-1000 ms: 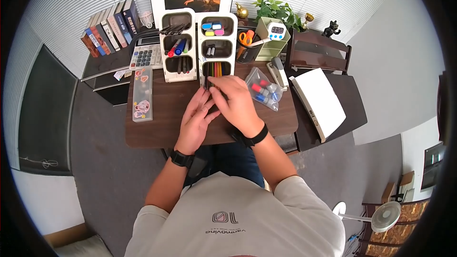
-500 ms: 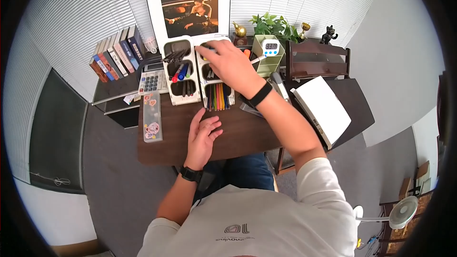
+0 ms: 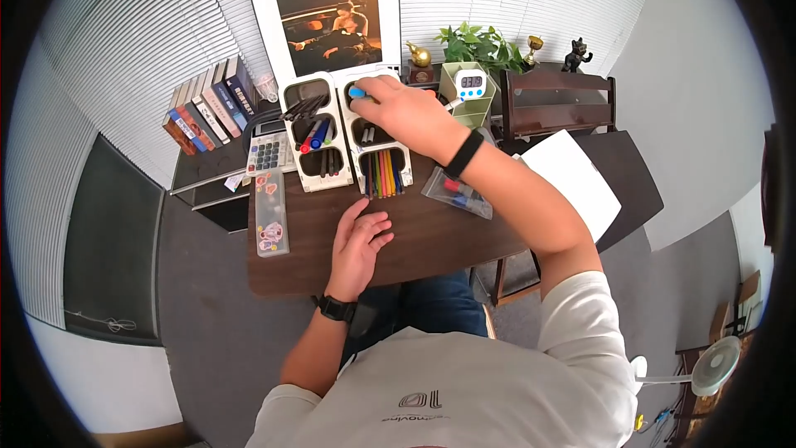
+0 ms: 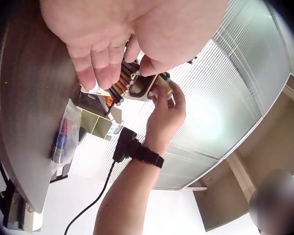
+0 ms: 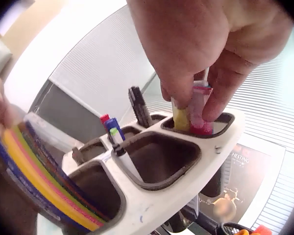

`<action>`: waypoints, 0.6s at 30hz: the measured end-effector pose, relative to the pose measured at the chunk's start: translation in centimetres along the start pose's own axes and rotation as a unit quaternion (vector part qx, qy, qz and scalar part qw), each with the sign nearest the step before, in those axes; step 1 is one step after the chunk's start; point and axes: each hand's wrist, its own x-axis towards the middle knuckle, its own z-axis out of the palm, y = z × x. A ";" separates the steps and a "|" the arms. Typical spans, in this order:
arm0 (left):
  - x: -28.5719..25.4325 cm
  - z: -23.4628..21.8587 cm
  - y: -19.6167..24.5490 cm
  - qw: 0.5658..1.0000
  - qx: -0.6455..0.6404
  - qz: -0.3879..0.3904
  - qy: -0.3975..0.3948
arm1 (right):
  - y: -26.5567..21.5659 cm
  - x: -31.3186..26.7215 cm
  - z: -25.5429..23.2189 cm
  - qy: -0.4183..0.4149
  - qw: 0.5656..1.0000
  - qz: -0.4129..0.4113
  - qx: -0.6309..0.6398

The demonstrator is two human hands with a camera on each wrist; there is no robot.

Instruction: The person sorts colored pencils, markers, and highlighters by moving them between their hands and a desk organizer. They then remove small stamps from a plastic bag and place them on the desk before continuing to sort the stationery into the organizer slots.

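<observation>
In the head view my right hand (image 3: 410,116) reaches into the top compartment of the right-hand white organizer (image 3: 377,146). The right wrist view shows its thumb and fingers pinching a yellow highlighter (image 5: 181,120) and a pink highlighter (image 5: 202,105), both upright within that compartment. A blue highlighter (image 3: 356,92) shows beside the fingertips. Palm turned inward with fingers loosely bent, my left hand (image 3: 356,250) is just in front of the coloured pens (image 3: 383,178) leaning out of the bottom compartment. Whether it touches them I cannot tell. White-barrelled pens (image 5: 127,161) stand in the middle compartment.
Another organizer (image 3: 340,168) with dark pens and markers adjoins on the left, beside a stickered case (image 3: 269,216) and calculator (image 3: 267,153). To the right are a clear bag (image 3: 464,197) of markers, a green holder with a timer (image 3: 470,83), and a white box (image 3: 572,187).
My hands were together at the bottom compartment. The right hand has moved up and away to the top compartment and taken hold of highlighters; the left has stayed near the front, its fingers less extended.
</observation>
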 end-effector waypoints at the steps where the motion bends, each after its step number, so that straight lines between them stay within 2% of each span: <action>1: 0.0 0.0 -0.1 1.000 -0.006 -0.001 -0.001 | -0.4 -0.7 -1.0 0.052 0.998 0.017 0.033; 4: 0.2 -0.9 -0.6 0.999 -0.008 0.003 -0.034 | -3.1 -4.1 -4.0 0.178 0.972 0.088 0.123; 5: 0.1 -1.3 -0.6 0.999 -0.013 0.002 -0.032 | -4.6 -5.6 -5.1 0.217 0.956 0.121 0.153; 6: 0.1 -1.7 -0.6 0.997 0.012 -0.009 -0.069 | -6.3 -7.7 -5.2 0.287 0.930 0.161 0.165; 7: -0.1 -1.8 -0.9 0.994 0.037 -0.022 -0.103 | -8.5 -10.6 -4.5 0.282 0.872 0.270 0.295; 8: -0.3 -1.2 -1.0 0.995 0.029 -0.020 -0.097 | -10.9 -13.0 -2.5 0.342 0.773 0.328 0.423; 10: -1.2 0.2 -1.0 0.969 0.146 0.059 -0.192 | -15.6 -17.1 1.4 0.346 0.605 0.403 0.594; 11: -1.4 0.1 -3.0 0.981 0.089 0.073 -0.156 | -17.6 -18.2 2.5 0.322 0.569 0.428 0.624; 12: -1.8 3.1 -2.3 0.986 0.022 0.120 -0.116 | -19.3 -18.5 3.5 0.324 0.529 0.430 0.656; 14: -2.1 3.6 -2.5 0.998 -0.029 0.049 -0.016 | -20.8 -19.2 4.2 0.283 0.461 0.432 0.722; 15: -2.1 3.8 -2.3 0.999 -0.025 0.043 -0.016 | -21.0 -18.9 4.2 0.285 0.455 0.436 0.722; 17: -2.2 4.3 -1.6 0.995 -0.080 0.036 0.058 | -20.5 -17.8 3.3 0.217 0.522 0.443 0.696; 18: -2.0 4.4 -1.2 0.994 -0.070 0.051 0.066 | -19.9 -17.5 2.8 0.211 0.517 0.450 0.697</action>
